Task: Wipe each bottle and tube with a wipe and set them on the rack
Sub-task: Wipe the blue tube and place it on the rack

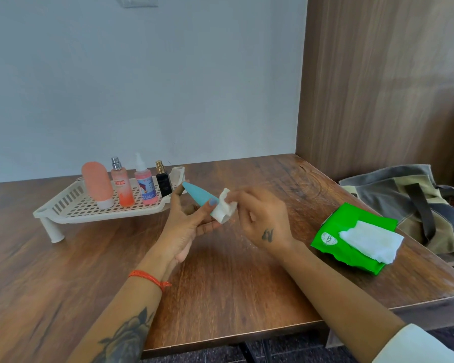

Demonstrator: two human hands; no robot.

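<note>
My left hand (186, 224) grips a teal tube (198, 195) with a white cap (220, 216), held tilted above the table. My right hand (260, 218) pinches a white wipe (227, 199) against the tube's cap end. On the white rack (71, 205) at the left stand an upside-down peach tube (96, 183), an orange spray bottle (121, 186), a pink bottle with a white nozzle (144, 184) and a small black bottle (163, 183).
A green pack of wipes (336, 244) lies at the right with a wipe (370, 241) pulled halfway out. A grey bag (404, 195) sits past the table's right edge. A wooden panel (383, 87) rises behind it.
</note>
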